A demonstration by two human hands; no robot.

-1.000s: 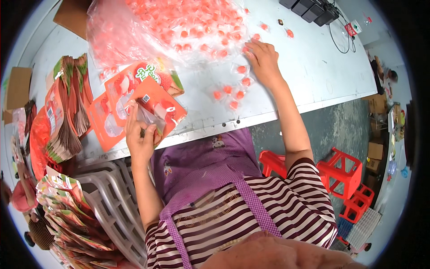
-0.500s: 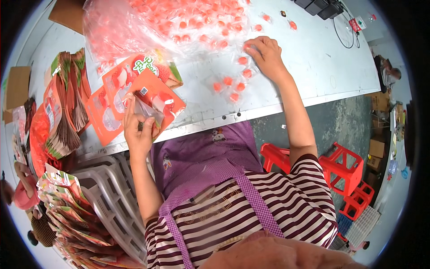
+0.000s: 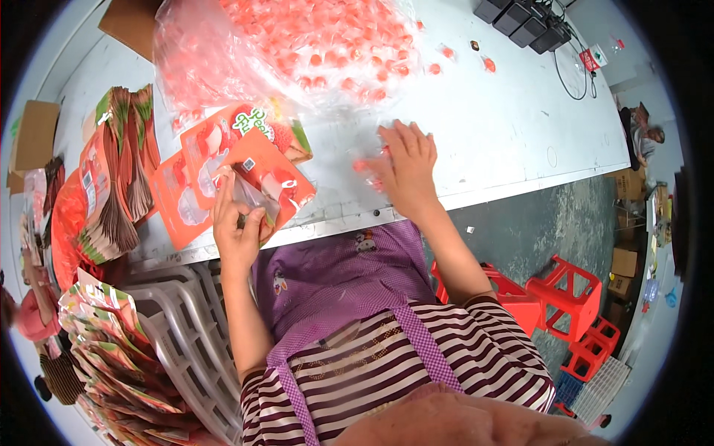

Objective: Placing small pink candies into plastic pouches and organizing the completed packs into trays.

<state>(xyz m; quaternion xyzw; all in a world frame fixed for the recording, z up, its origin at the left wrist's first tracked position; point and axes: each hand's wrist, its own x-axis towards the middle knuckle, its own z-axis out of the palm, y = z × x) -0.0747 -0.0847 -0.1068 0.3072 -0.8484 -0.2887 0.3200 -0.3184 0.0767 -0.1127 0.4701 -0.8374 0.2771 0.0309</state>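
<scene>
Landmark: one flat, glossy orange-red plastic pouch with fruit pictures [image 3: 281,175], lying askew at the near edge of the white tabletop [image 3: 506,160]. All places run from this pouch, left and right as the worker's own.

Item: left hand [image 3: 236,227], at the pouch's near edge; thumb and fingers closed on that edge, with greyish film showing between them.

Item: right hand [image 3: 407,169], to the right of the pouch, palm down, fingers apart and slightly bent. It covers part of a small cluster of orange-red rounded pieces in clear wrappers [image 3: 360,165]; I cannot tell whether any are gripped.

Item: large clear plastic bag [image 3: 197,63], beyond the pouch, with a broad heap of like wrapped pieces [image 3: 320,59] at its mouth.

Item: matching flat orange-red pouches [image 3: 178,197], left of and partly under the landmark.

Item: fanned stack of folded pouches [image 3: 111,201], farther left.

Handling notes, in my judgement: curl the right fingers into a low cup and draw the cluster together against the tabletop, so no slick wrapper slips out at the side. Pinch the pouch lightly, since a hard squeeze could crease the film. The thumb is best kept clear of the pouch's edge.
</scene>
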